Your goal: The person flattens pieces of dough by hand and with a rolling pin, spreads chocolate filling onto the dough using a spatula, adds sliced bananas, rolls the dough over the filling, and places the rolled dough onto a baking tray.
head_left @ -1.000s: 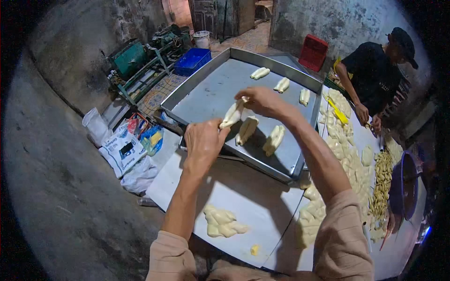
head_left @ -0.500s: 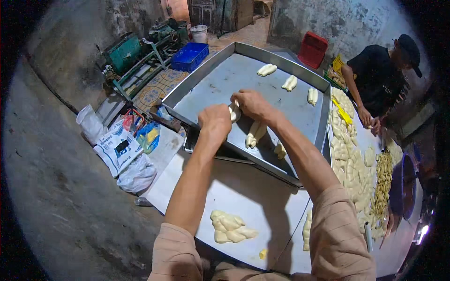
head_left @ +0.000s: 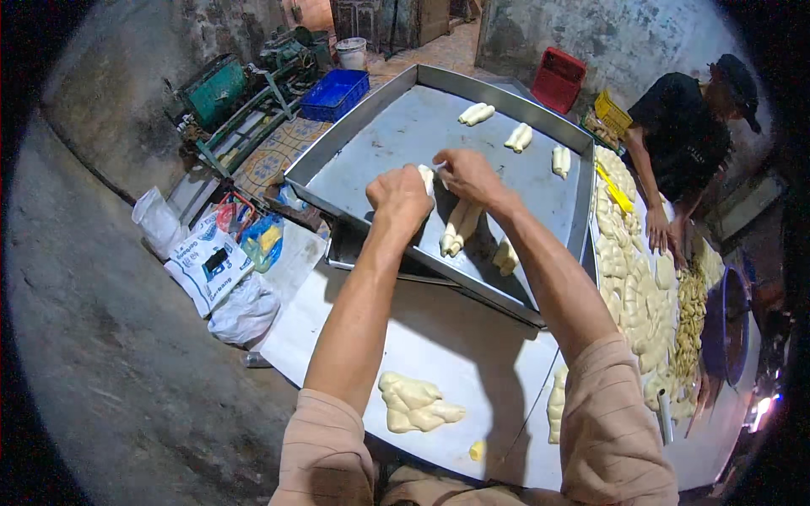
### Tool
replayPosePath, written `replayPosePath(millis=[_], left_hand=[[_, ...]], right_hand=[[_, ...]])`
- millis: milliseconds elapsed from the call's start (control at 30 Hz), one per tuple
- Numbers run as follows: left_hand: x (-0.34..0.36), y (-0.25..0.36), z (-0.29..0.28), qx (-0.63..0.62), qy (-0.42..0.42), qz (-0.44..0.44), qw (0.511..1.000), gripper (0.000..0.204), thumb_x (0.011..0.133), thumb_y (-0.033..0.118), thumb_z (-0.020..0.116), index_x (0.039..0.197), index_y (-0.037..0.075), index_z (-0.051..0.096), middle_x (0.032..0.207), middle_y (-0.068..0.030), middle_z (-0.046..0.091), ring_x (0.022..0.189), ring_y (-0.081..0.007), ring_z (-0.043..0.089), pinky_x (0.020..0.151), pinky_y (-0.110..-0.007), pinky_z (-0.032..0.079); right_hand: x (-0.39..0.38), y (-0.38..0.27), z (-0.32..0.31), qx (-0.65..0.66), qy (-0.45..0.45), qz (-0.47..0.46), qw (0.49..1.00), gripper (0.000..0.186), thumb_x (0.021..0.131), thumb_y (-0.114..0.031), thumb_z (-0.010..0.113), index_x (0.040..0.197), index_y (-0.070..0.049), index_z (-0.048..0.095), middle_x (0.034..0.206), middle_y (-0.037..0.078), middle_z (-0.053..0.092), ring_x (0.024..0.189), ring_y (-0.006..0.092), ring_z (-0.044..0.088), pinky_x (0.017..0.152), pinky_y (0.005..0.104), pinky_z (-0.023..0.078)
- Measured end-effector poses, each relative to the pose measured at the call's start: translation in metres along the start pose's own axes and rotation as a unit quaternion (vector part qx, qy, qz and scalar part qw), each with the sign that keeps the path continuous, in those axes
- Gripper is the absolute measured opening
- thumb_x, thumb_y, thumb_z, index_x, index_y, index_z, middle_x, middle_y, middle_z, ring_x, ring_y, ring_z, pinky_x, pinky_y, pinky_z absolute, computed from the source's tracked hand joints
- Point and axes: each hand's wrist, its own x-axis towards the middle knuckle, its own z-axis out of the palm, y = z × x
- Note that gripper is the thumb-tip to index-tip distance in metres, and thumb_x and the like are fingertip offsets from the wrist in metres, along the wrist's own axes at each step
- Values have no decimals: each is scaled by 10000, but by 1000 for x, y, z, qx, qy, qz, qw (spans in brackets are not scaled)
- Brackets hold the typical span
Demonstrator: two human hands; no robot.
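Observation:
Over the near left part of a large metal baking tray, my left hand is closed round a pale piece of dough, mostly hidden by the fingers. Just to its right, my right hand hovers with curled fingers a little apart, seemingly off the dough. Below the right hand lies a long paired dough roll on the tray. Another roll sits by the near wall, partly behind my right forearm. Three paired rolls, one of them a roll at the back, lie along the far right side.
Flattened dough lies on the white table near me. At right are many dough pieces, a yellow scraper, a purple basin and a co-worker. Bags, a blue crate and green machinery stand left.
My right hand has drawn slightly right, away from the dough in my left hand. My left hand has shifted a little right and up. The co-worker's hands have moved lower.

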Motion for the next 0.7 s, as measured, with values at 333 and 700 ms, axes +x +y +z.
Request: replayPosePath(millis=[333,700], left_hand=[[-6,-1,-6,-25,-30,-11,999,355,802,198,725,1119,37,730,1081,-205,738,1035,-373,709,879,-466,563],[-3,16,-2,43,5,39,998,336,849,283,677,1122,108,765,1172,-177,731,1108,-389,692,887,-527,532]], right_hand=[[26,-19,15,128,-28,101,986,453,759,-364,762,1066,-31,759,893,210,751,854,325,738,799,397,567],[8,21,-6,-176,-4,-106,979,298,890,-249,710,1162,-128,719,1028,169,740,915,372,707,796,457,565]])
